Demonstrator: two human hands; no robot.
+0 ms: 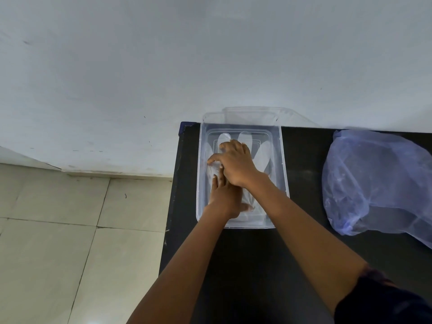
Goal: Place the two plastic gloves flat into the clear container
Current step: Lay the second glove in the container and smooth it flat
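A clear rectangular container [284, 174] stands on the black table [304, 242], close to the table's left edge. Thin translucent plastic gloves [265, 155] lie inside it, fingers pointing toward the far wall; I cannot tell how many layers there are. My left hand [225, 197] lies palm down on the glove near the container's front, fingers spread. Crossing over it, my right hand [236, 162] presses on the glove in the container's middle, fingers bent and apart. Both hands cover much of the glove.
A clear lid [264, 113] leans against the white wall behind the container. A crumpled bluish plastic bag [374, 183] lies on the table's right side. The table's left edge drops off to a tiled floor [70, 230].
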